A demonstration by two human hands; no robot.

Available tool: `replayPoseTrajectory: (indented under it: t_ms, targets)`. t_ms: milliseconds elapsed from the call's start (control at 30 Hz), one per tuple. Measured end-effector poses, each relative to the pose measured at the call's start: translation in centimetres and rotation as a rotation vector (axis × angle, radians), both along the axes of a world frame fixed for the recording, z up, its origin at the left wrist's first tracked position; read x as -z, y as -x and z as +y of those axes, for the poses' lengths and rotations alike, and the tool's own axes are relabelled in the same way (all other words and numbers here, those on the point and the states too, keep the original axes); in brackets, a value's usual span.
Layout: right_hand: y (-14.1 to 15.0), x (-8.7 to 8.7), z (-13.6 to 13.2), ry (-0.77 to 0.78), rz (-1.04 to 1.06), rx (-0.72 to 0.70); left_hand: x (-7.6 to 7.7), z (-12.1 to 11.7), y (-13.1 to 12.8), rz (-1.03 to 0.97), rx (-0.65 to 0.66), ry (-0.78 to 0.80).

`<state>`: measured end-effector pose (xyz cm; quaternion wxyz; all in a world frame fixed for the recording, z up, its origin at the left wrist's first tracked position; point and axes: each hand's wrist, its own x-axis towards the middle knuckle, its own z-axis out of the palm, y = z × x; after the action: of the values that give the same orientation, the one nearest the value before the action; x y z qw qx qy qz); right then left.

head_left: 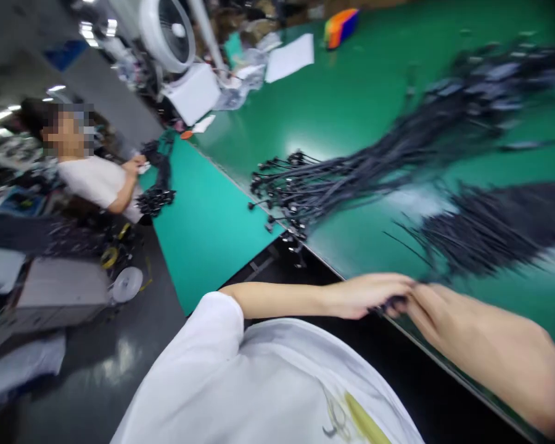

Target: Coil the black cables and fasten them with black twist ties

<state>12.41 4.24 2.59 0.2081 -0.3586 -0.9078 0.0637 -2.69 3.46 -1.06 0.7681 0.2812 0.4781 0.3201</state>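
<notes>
My left hand [370, 295] and my right hand [428, 305] meet at the near edge of the green table [351, 92]. Both are closed around the same small dark bunch of black cable ends [391, 302]. A long bundle of black cables with connectors [305, 185] lies spread across the table beyond my hands. A second blurred heap of black cables [490, 228] lies to the right of it. The picture is tilted and smeared by motion.
A co-worker in a white shirt [97, 182] sits at the teal table section [203, 216], handling black cables [157, 197]. A white fan [169, 28], white sheets [290, 57] and an orange box [341, 26] stand at the far end. Boxes [55, 290] sit on the floor at left.
</notes>
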Motion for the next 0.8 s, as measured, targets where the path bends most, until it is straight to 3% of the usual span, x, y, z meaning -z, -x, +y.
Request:
replayPoseTrajectory:
  t_ms: [67, 167, 267, 367, 433, 467, 567, 633, 733, 800]
  targets:
    - [0.1, -0.4, -0.5, 0.181, 0.101, 0.201, -1.6, -0.1, 0.5, 0.051, -0.123, -0.138]
    - [0.6, -0.6, -0.8, 0.546, 0.436, 0.356, -3.1, 0.0, 1.8, 0.193, -0.059, -0.604]
    - [0.1, -0.3, -0.6, 0.733, 0.595, 0.377, -3.1, -0.5, 2.8, 0.558, 0.138, -1.036]
    - [-1.2, -0.5, -0.5, 0.633, 0.599, 0.407, -1.9, -1.2, 3.0, 0.643, 0.450, -1.253]
    - [-1.6, -0.9, -1.0, 0.471, 0.544, 0.385, -1.0, -1.1, 2.8, 0.555, 0.571, -1.197]
    - [-1.6, -1.1, -1.5, 0.404, 0.505, 0.326, -0.8, -0.8, 2.8, 0.503, 0.561, -1.114]
    - [-1.1, -0.8, -2.8, 0.337, 0.326, 0.072, -1.6, 0.6, 3.3, 0.337, 0.361, -0.842]
    - [-1.0, -0.3, -3.0, 0.367, 0.229, 0.033, -3.2, 1.1, 3.7, 0.227, 0.294, -0.796]
    - [-1.6, 0.4, -2.1, 0.400, 0.220, 0.170, -5.1, 0.4, 3.6, 0.121, 0.493, -0.863]
    - [-2.1, 0.2, -1.6, 0.364, 0.236, 0.244, -4.8, -0.5, 3.0, 0.122, 0.647, -0.839]
